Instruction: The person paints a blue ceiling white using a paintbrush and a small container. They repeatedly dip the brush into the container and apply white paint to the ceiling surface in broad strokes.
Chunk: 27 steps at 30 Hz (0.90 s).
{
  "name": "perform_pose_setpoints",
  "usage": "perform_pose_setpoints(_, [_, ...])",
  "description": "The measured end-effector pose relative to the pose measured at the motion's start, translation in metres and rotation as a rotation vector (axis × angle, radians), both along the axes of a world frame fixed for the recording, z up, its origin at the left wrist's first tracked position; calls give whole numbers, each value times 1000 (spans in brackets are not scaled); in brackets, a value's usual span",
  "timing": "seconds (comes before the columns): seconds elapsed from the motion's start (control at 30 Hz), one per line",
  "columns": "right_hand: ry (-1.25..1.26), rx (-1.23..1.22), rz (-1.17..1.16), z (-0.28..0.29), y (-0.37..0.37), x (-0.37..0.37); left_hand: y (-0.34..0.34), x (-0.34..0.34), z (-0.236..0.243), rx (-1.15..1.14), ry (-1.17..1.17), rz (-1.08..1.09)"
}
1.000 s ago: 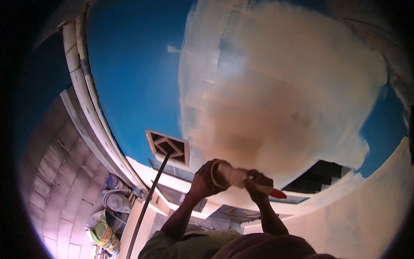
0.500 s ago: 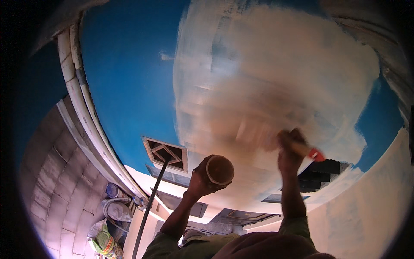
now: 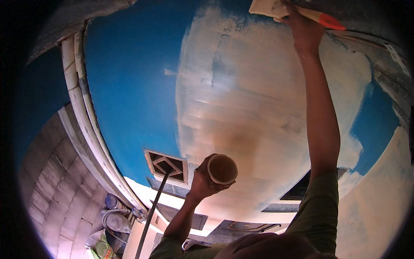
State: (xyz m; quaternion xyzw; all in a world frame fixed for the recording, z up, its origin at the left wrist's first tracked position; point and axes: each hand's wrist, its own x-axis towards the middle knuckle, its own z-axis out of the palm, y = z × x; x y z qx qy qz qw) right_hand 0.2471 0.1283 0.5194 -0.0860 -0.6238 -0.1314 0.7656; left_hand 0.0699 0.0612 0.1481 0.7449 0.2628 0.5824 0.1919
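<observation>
Up near the top edge of the blue wall, the right hand has its fingers round the brush; the left hand grips the cup lower down, before the wall. I'd use light strokes, cup level.

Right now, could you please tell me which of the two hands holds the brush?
The right hand, near the picture's top edge, grips the brush with the orange-red handle end; the left hand, lower down, holds a round container.
</observation>
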Motion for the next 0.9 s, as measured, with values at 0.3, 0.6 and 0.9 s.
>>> perform_pose_setpoints(0.3, [-52,72,-580,-2,-21,42,4,-8,-18,-44,-17,-7])
perform_pose_setpoints(0.6, [-190,189,-702,-13,-42,18,3,-8,-26,-62,-49,-35])
perform_pose_setpoints(0.9, [-58,214,-905,25,-28,-13,-4,-11,-30,-50,8,7])
